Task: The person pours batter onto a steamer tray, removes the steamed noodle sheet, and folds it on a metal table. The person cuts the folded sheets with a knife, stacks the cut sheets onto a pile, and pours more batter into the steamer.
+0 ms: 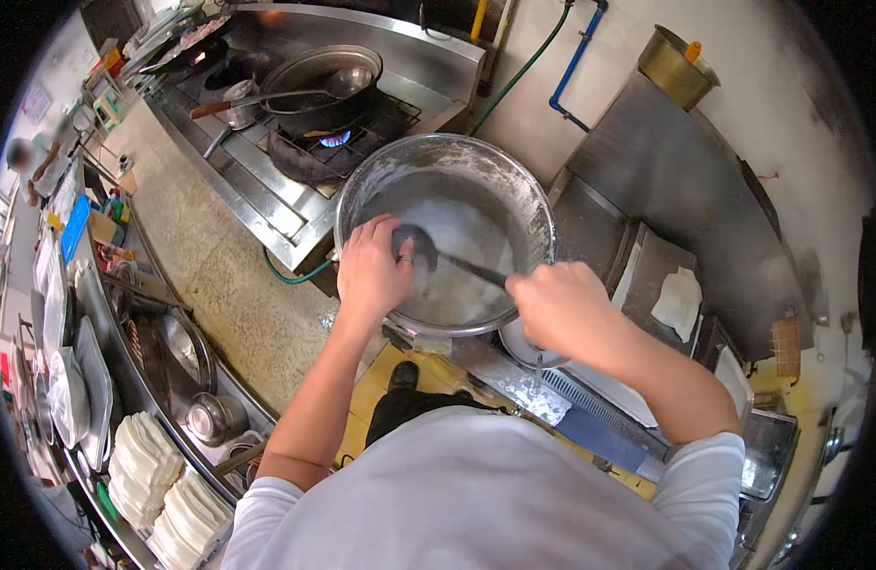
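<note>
A large round metal basin [542,204] holds cloudy whitish liquid, and a white powdery film coats its inner wall. Over it, a ladle [476,271] with a dark round bowl lies slanted. My right hand [559,302] is wrapped around the end of its handle, above the basin's right rim. At the left side of the basin, my left hand [376,266] grips the edge of the ladle's bowl, with the thumb against it. Whether anything small lies between those fingers and the ladle is hidden.
A wok [314,119] with another ladle [267,97] sits over a lit blue flame on the stove. At left, stacked white sheets [143,465] and pots line a counter. A brass-coloured pot [677,68] stands upper right. Another person [47,161] stands far left.
</note>
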Demonstrator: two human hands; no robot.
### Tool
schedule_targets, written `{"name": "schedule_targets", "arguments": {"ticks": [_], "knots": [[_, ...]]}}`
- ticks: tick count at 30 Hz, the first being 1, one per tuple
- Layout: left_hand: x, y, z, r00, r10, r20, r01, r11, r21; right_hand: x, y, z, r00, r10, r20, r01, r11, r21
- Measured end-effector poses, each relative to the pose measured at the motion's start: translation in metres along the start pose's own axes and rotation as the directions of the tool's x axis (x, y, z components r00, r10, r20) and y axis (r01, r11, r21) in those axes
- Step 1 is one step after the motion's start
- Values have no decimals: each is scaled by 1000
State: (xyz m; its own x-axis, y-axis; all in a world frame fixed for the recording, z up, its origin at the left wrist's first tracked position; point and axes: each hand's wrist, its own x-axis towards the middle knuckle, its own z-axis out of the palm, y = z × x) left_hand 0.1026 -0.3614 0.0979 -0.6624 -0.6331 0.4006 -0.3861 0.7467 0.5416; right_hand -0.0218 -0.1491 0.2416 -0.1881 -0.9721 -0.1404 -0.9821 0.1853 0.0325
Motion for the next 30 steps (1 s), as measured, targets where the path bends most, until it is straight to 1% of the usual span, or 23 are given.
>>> {"name": "schedule_targets", "arguments": {"ticks": [1,4,5,8,9,12,13,14,16,17,20,21,24,25,28,29,30], "knots": [[0,-1,1,1000,0,-5,0,1000,5,1,8,3,999,-26,-27,25,999,-41],[0,-2,2,1000,-6,-2,6,1000,5,-7,7,-10,991,-75,115,90,987,-130],[0,-2,2,1000,-8,-8,8,1000,10,-12,-2,-26,977,-117,176,142,980,-139],[0,0,4,1000,-3,-20,4,1000,21,-17,-16,-42,969,-179,170,196,977,-86],[0,-2,6,1000,2,-25,-1,1000,22,-13,-17,-36,980,-151,129,158,986,-45],[0,-5,6,999,-1,-39,2,1000,17,4,11,3,991,-115,-62,108,988,-111],[0,-4,6,999,-7,-41,7,1000,14,6,19,4,995,-98,-7,97,990,-106],[-1,-4,5,999,-9,-36,9,1000,12,0,20,5,991,-132,35,136,983,-123],[0,-1,5,999,-17,-31,17,1000,9,-14,8,-20,972,-202,121,220,963,-157],[0,-1,5,999,-22,-34,22,1000,13,-22,0,-34,953,-253,167,274,954,-120],[-2,2,4,998,-48,-27,48,999,23,-26,-9,-25,970,-229,87,236,968,-85],[-2,4,2,998,-64,-17,65,998,27,-22,0,-12,974,-227,-12,225,970,-89],[-4,8,2,997,-71,-26,71,997,27,-8,31,7,987,-162,-5,159,977,-141],[-3,8,2,997,-66,-41,67,997,25,-11,32,6,986,-166,31,169,974,-152],[-3,10,2,995,-93,-29,94,995,25,-33,17,-27,924,-345,164,368,919,-140],[-3,11,2,994,-105,-29,105,994,25,-37,15,-29,924,-349,153,367,924,-107],[-3,12,2,993,-116,-30,117,993,25,-36,17,-26,935,-340,100,349,932,-97]]}}
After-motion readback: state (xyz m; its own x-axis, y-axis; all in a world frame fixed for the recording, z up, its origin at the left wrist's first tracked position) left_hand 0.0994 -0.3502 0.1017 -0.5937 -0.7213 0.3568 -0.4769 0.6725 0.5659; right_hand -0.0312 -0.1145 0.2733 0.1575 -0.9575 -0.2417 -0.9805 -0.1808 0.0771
